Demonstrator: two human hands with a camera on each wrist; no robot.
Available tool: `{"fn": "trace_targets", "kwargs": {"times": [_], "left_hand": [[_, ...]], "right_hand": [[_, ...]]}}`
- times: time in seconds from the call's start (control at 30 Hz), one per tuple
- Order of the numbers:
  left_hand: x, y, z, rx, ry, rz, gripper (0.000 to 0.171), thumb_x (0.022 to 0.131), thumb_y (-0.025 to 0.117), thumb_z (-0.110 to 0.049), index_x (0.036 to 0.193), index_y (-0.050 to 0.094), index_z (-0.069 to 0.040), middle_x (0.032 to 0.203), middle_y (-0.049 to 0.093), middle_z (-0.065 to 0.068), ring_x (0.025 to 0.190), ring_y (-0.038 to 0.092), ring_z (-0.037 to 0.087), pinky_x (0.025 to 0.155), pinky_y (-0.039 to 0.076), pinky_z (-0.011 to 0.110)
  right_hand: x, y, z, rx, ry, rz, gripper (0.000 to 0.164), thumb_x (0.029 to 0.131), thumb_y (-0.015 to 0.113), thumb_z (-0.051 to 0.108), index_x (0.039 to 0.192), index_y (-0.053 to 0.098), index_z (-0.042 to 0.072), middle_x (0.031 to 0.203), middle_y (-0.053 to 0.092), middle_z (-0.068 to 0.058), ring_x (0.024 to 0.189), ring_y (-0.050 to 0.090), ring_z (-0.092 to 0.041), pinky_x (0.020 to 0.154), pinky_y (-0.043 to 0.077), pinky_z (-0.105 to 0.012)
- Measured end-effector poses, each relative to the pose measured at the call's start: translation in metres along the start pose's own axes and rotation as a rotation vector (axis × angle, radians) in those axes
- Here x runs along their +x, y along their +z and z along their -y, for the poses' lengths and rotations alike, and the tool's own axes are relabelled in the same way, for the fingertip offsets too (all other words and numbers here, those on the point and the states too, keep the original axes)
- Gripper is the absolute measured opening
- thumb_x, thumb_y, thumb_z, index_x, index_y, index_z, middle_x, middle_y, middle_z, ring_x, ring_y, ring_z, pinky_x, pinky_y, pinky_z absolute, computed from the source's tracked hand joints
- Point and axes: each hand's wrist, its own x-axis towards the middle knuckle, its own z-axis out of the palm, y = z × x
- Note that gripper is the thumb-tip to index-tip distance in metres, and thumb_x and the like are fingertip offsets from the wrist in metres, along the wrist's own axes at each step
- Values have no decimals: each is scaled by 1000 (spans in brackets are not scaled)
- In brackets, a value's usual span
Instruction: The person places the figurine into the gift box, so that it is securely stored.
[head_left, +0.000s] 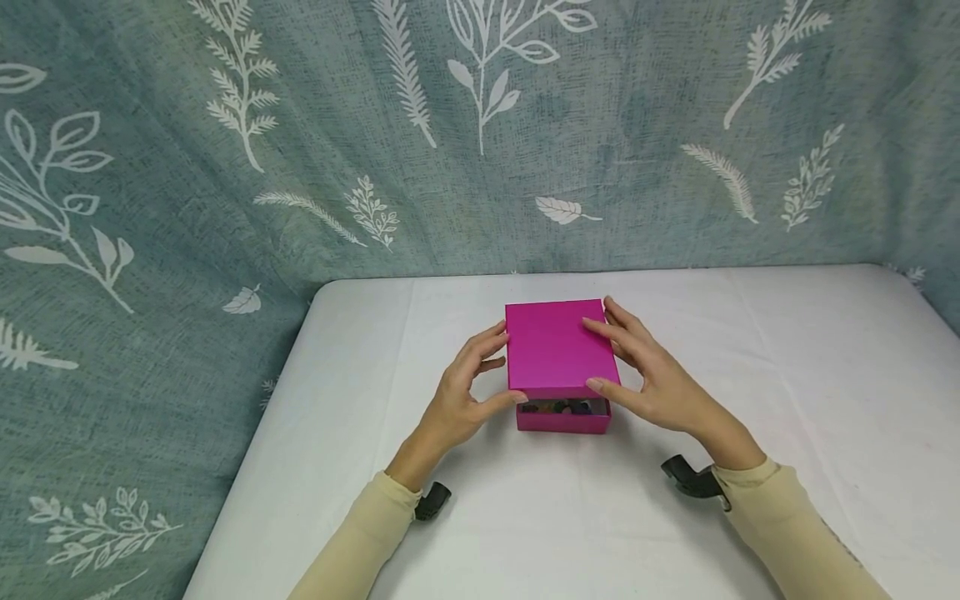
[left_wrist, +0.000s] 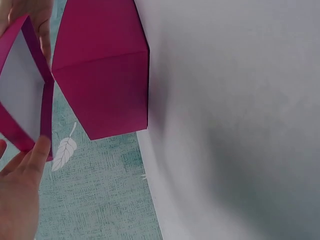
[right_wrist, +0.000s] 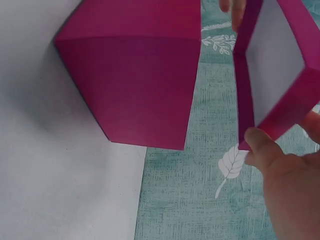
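A bright magenta box lid is held level above a matching square box, with a gap between the two in both wrist views. My left hand grips the lid's left side, thumb at the front corner and fingers along the edge. On the opposite side my right hand holds it, with its thumb near the front right corner and one finger over the top. The lid's pale inside shows in the right wrist view. Small dark and coloured things peek out in the box, mostly hidden by the lid.
The box stands on a table with a white cloth. Behind and to the left hangs a blue-green curtain with white leaf prints. Black camera mounts stick out from both wrists at the cream sleeves.
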Motion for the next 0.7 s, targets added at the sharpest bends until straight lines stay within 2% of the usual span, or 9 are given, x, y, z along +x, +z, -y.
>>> {"fn": "trace_targets", "kwargs": {"times": [0.1,0.23,0.33,0.43,0.53,0.7], "left_hand": [[-3,3,12,14,-21,12,73,71,83,4,134,45,12,145,39,31,129,48,41,97,51,49],[-9,6,27,53,-59,28,72,69,88,-6,132,54,0,146,41,20,124,54,33,99,51,44],[-11,6,32,73,-61,42,70,68,90,-13,130,57,-7,146,42,14,118,59,27,98,52,39],[-11,5,34,84,-54,62,69,69,90,-16,130,57,-8,147,41,13,113,61,24,97,53,35],[-11,4,34,96,-71,88,69,71,89,-18,131,57,-8,148,39,13,110,63,25,96,53,36],[-13,1,35,108,-149,116,70,71,89,-19,133,58,-11,152,37,11,104,63,33,91,53,46]], "right_hand": [[-1,-2,-1,-23,54,70,73,89,73,20,152,36,16,165,7,-12,150,14,-37,108,36,-55],[-3,-2,-4,-41,82,139,73,90,71,26,153,34,18,165,3,-15,150,9,-40,110,28,-66],[-5,-1,-5,-50,83,162,73,90,72,27,153,35,20,164,2,-16,150,7,-42,109,23,-70],[-5,0,-7,-60,83,173,73,89,73,28,152,35,20,164,3,-18,150,8,-43,109,23,-71],[-6,0,-7,-65,86,187,73,89,73,29,152,36,20,163,3,-20,149,8,-44,109,23,-71],[-6,0,-7,-71,108,217,72,89,72,33,151,37,22,163,4,-20,148,10,-44,108,26,-70]]}}
